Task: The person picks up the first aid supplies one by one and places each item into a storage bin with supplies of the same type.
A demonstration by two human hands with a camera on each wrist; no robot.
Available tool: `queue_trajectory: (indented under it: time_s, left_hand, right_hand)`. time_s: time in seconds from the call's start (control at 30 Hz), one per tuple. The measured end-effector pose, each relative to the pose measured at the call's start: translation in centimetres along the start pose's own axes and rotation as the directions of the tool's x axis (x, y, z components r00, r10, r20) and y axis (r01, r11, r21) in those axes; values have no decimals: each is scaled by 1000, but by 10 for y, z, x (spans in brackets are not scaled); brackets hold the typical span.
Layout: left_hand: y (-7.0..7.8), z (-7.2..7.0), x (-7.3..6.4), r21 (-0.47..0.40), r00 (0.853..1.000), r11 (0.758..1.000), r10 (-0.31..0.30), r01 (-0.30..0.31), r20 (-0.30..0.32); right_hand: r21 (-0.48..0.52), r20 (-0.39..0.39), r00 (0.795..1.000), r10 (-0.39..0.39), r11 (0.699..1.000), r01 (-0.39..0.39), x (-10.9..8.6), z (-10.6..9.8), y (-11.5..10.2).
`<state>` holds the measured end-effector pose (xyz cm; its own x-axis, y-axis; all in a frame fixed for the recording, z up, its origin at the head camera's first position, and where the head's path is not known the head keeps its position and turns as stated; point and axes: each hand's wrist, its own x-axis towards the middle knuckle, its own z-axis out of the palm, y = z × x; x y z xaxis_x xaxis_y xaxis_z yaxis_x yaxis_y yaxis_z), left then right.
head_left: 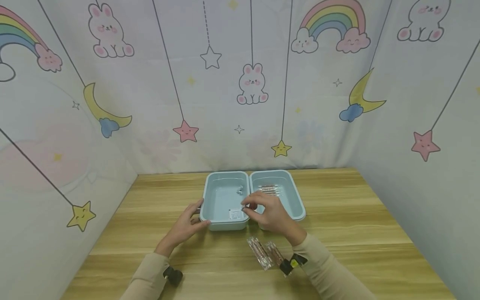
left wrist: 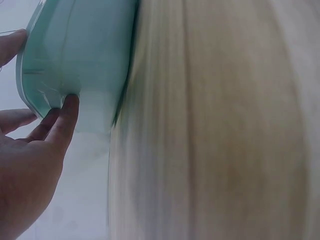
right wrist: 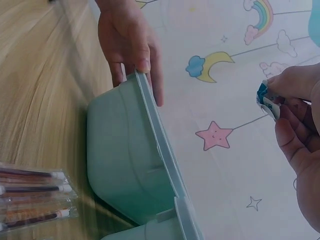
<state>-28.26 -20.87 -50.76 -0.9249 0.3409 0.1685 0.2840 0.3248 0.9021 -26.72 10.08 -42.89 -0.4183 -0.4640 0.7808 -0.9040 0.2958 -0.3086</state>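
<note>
My left hand (head_left: 185, 226) grips the left side and near corner of a pale blue plastic bin (head_left: 225, 225), thumb on the rim (right wrist: 145, 82) and fingers against the outer wall (left wrist: 95, 75). My right hand (head_left: 271, 211) is raised over the bin's right rim. Between thumb and fingertips it pinches a small crumpled blue-and-white wrapper (right wrist: 269, 102). Inside this bin lie a similar crumpled piece (head_left: 239, 190) and a white printed label (head_left: 236, 214). A second pale blue bin (head_left: 298, 204) stands against its right side, partly hidden by my right hand. Several thin brown sticks in clear wrapping (head_left: 269, 190) lie in it.
More clear-wrapped brown sticks (head_left: 259, 253) lie on the wooden table (head_left: 210, 260) in front of the bins, some beneath my right wrist (head_left: 276, 253). A printed cloth backdrop (head_left: 225, 154) closes off the back and both sides.
</note>
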Motion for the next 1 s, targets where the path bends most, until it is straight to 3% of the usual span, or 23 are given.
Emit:
queue_trajectory:
  time_s: [0.63, 1.0]
  left_hand:
    - [0, 1, -1, -1, 1000, 1000, 9, -9, 2]
    - [-1, 0, 0, -3, 1000, 1000, 7, -7, 3]
  right_hand:
    - [0, -93, 993, -79, 997, 79, 17, -5, -1]
    - [30, -133, 987, -85, 996, 90, 26, -8, -7]
